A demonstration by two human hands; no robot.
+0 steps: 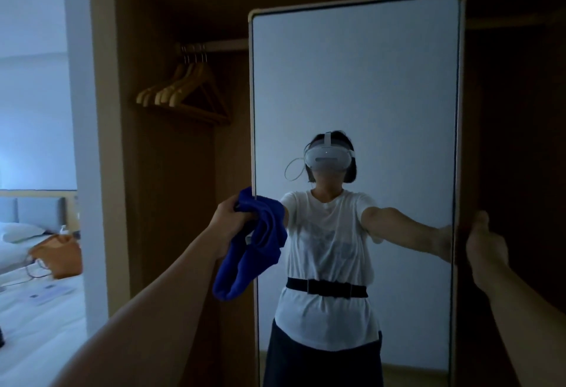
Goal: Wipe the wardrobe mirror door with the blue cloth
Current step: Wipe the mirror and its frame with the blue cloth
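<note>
The tall wardrobe mirror door (355, 80) stands in front of me, framed in pale wood and showing a person's reflection. My left hand (228, 218) grips the bunched blue cloth (254, 245) at the door's left edge, about mid-height; most of the cloth hangs down below my fist and partly overlaps the glass. My right hand (484, 242) holds the door's right edge, thumb up, fingers wrapped behind the frame and hidden.
Left of the door the wardrobe is open, with several wooden hangers (186, 89) on a rail. Further left is a bed (36, 310) with a brown bag (58, 255) and papers on it. Dark wardrobe interior lies to the right.
</note>
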